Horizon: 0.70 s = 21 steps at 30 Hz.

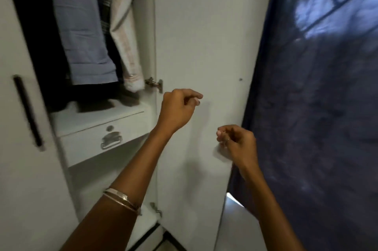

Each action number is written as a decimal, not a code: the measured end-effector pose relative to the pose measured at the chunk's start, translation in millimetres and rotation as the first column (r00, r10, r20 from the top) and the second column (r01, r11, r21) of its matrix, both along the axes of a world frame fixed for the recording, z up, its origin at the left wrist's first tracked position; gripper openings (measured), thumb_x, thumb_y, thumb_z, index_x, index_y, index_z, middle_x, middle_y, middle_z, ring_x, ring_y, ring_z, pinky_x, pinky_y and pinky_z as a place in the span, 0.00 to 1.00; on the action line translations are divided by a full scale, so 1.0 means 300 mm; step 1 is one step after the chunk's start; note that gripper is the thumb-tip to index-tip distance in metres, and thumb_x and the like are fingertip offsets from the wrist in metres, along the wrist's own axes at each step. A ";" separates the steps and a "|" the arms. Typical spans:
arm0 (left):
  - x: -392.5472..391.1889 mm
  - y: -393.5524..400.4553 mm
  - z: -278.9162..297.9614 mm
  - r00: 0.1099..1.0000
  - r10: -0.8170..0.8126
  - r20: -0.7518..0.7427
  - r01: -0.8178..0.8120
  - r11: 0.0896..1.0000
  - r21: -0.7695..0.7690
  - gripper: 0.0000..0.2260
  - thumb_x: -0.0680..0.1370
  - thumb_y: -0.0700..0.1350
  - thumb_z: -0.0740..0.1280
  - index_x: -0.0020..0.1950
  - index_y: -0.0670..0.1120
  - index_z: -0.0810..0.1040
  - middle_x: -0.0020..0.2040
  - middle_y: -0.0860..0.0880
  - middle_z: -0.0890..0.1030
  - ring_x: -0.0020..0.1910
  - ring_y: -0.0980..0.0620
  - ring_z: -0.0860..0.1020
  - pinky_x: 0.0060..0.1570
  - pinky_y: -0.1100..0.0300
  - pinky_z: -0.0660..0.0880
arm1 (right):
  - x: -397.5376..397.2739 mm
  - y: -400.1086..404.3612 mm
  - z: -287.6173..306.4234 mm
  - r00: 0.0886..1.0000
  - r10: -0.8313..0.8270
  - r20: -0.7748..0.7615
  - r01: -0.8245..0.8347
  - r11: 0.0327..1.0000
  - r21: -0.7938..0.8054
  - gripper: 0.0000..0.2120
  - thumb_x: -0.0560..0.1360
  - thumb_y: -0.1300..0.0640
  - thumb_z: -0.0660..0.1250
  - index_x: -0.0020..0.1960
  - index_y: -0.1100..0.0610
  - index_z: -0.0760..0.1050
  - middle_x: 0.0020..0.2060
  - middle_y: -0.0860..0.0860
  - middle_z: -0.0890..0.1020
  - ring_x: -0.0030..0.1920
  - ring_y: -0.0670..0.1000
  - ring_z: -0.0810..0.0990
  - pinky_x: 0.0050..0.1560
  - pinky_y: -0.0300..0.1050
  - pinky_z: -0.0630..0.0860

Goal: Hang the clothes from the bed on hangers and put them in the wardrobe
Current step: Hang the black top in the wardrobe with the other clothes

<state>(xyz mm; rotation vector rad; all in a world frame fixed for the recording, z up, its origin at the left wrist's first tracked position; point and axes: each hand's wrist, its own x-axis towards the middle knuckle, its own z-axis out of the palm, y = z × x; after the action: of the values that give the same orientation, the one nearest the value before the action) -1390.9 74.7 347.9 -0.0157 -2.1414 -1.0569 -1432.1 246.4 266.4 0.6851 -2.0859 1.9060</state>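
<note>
A white wardrobe stands open in front of me, its right door (pixel 200 46) swung outward. Inside hang a blue-grey garment (pixel 81 25), a pale cream sleeve (pixel 126 46) and dark clothes (pixel 36 36) at the left. My left hand (pixel 178 107) hovers before the inner face of the open door, fingers loosely curled, holding nothing. My right hand (pixel 237 144) is lower, near the door's outer edge, fingers also loosely curled and empty. The bed and any hangers are out of view.
A white drawer (pixel 102 140) with a metal pull and keyhole sits under the hanging space. The closed left door (pixel 24 169) carries a dark vertical handle. A dark blue curtain (pixel 317 107) hangs right of the open door, with window light behind it.
</note>
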 end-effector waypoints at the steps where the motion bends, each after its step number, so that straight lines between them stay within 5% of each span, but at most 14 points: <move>1: -0.043 0.076 -0.004 1.000 -0.021 -0.012 0.021 1.000 0.022 0.08 0.77 0.40 0.66 0.51 0.48 0.84 0.44 0.51 0.84 0.42 0.58 0.81 0.53 0.57 0.78 | -0.036 0.071 -0.016 0.999 -0.045 0.015 0.045 0.999 -0.017 0.03 0.75 0.63 0.70 0.47 0.58 0.80 0.37 0.52 0.84 0.37 0.47 0.82 0.38 0.39 0.77; 3: -0.147 0.250 -0.017 0.998 -0.020 -0.064 0.024 0.998 0.051 0.08 0.76 0.44 0.68 0.54 0.48 0.82 0.49 0.51 0.84 0.47 0.57 0.80 0.56 0.57 0.76 | -0.108 0.213 -0.041 0.994 -0.082 0.072 0.086 0.994 -0.063 0.06 0.75 0.61 0.70 0.52 0.55 0.77 0.41 0.51 0.83 0.42 0.48 0.81 0.41 0.40 0.76; 5: -0.257 0.406 -0.032 0.994 0.048 -0.095 -0.045 0.998 0.040 0.17 0.75 0.49 0.69 0.63 0.48 0.77 0.58 0.48 0.80 0.57 0.51 0.76 0.62 0.54 0.72 | -0.174 0.320 -0.044 0.986 -0.100 0.136 0.110 0.991 -0.071 0.15 0.75 0.62 0.69 0.59 0.55 0.72 0.49 0.50 0.79 0.49 0.49 0.78 0.41 0.29 0.73; 10: -0.515 0.644 -0.025 0.938 0.345 -0.033 -0.346 0.935 -0.073 0.41 0.71 0.64 0.68 0.77 0.52 0.52 0.74 0.43 0.56 0.70 0.41 0.59 0.63 0.43 0.65 | -0.431 0.468 -0.045 0.996 0.008 0.092 -0.021 0.990 0.136 0.26 0.75 0.54 0.71 0.69 0.57 0.68 0.61 0.50 0.76 0.55 0.44 0.77 0.41 0.21 0.70; 13: -0.599 0.689 -0.066 0.901 0.431 -0.049 -0.433 0.892 -0.129 0.46 0.70 0.62 0.69 0.77 0.53 0.43 0.76 0.40 0.50 0.71 0.38 0.58 0.62 0.39 0.67 | -0.515 0.461 -0.051 0.989 0.144 0.030 -0.147 0.972 0.183 0.20 0.76 0.57 0.68 0.66 0.59 0.70 0.57 0.50 0.78 0.51 0.43 0.78 0.46 0.28 0.73; 16: -0.641 0.720 -0.066 0.895 0.441 -0.063 -0.445 0.879 -0.171 0.47 0.72 0.58 0.70 0.77 0.53 0.38 0.76 0.39 0.48 0.72 0.35 0.57 0.63 0.37 0.66 | -0.577 0.433 -0.051 0.978 0.208 -0.003 -0.207 0.976 0.066 0.13 0.77 0.67 0.64 0.61 0.59 0.70 0.51 0.52 0.78 0.46 0.44 0.78 0.48 0.35 0.74; 21: -0.623 0.702 -0.060 0.903 0.415 -0.113 -0.428 0.895 -0.128 0.47 0.68 0.57 0.71 0.77 0.54 0.43 0.75 0.42 0.56 0.72 0.40 0.60 0.65 0.39 0.66 | -0.600 0.417 -0.087 0.963 0.264 -0.044 -0.267 0.962 -0.050 0.12 0.77 0.62 0.66 0.56 0.51 0.69 0.49 0.51 0.77 0.42 0.42 0.76 0.44 0.35 0.75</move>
<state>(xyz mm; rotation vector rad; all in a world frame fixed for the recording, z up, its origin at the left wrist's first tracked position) -1577.7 285.3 329.9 0.3171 -2.0184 -0.6288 -1612.2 371.4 240.1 1.0249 -1.9935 2.0611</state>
